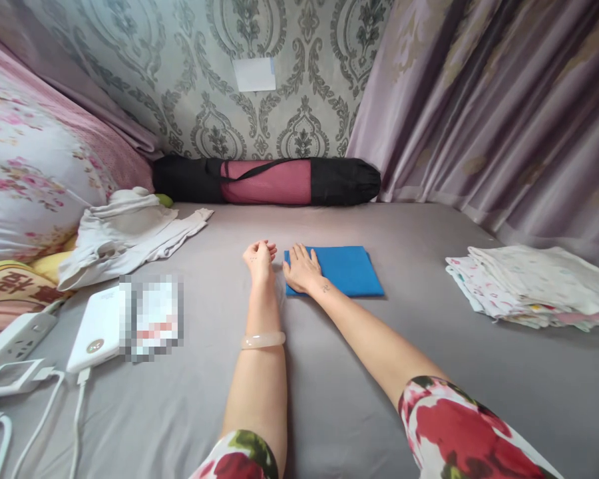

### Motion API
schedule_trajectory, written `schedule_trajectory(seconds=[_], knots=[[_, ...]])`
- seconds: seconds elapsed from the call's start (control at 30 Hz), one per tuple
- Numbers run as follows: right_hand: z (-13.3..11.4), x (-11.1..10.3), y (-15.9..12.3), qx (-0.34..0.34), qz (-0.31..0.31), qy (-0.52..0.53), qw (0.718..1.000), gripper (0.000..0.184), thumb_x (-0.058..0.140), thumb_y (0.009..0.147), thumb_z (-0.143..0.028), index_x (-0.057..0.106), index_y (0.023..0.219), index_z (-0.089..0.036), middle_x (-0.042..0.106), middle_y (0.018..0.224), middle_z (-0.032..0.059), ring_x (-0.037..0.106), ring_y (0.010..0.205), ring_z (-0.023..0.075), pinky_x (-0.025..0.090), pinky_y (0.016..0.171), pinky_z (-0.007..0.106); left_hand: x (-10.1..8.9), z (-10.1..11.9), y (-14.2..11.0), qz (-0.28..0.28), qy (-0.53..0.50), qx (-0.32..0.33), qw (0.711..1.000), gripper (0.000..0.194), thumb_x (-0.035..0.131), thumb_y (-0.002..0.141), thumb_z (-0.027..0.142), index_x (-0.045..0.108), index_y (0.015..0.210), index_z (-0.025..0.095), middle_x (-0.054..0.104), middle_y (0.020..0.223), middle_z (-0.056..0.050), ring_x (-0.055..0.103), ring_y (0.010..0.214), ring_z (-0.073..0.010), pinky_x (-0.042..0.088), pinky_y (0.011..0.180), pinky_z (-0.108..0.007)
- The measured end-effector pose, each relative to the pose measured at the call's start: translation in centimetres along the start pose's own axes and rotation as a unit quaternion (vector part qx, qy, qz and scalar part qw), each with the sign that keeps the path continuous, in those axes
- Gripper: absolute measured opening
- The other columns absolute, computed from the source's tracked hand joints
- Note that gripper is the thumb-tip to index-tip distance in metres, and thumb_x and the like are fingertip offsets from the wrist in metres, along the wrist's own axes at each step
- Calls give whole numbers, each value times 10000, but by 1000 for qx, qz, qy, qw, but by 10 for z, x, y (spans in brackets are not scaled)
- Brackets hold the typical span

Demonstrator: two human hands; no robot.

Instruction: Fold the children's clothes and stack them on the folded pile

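A folded blue cloth, flat and rectangular, lies on the grey sheet in front of me. My right hand rests flat on its left end, palm down, fingers stretched out and thumb apart at the edge. Just left of the cloth, my left hand is turned on its side with the fingers loosely curled in. I see nothing in it, and a small gap separates it from the cloth. A pale bangle circles my left forearm.
A black and pink long bag lies along the wall. At right sits a stack of folded cloths. On the left are a crumpled white garment, a white power bank, a power strip with cables, and a floral pillow.
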State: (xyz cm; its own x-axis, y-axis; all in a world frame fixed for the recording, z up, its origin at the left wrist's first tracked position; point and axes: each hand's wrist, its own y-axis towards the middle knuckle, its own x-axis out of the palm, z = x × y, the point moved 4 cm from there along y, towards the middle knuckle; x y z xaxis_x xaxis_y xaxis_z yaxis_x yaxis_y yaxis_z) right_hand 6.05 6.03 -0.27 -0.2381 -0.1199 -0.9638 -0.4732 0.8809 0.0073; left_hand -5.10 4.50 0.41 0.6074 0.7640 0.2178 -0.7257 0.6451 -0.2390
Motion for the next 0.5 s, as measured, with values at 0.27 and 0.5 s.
schedule_trajectory(seconds=[0.27,0.5], knots=[[3,3,1,1,-4,-4,1000,617,265,974,-356,295,1492,-23,214,1588,141,126,1473,240,86,1188,452,-2,1,1,10,-30,2,999,115,476,783,115,587,803,137,622,644,-3,595,561,-81,463,653,-222],[-15,-1,-21,-43,10,-18,999,612,240,980,-344,296,1491,-12,193,1589,149,106,1478,256,44,1188,487,-4,1,4,12,-34,3,999,112,480,762,120,584,797,141,620,649,-5,597,569,-88,460,650,-233]])
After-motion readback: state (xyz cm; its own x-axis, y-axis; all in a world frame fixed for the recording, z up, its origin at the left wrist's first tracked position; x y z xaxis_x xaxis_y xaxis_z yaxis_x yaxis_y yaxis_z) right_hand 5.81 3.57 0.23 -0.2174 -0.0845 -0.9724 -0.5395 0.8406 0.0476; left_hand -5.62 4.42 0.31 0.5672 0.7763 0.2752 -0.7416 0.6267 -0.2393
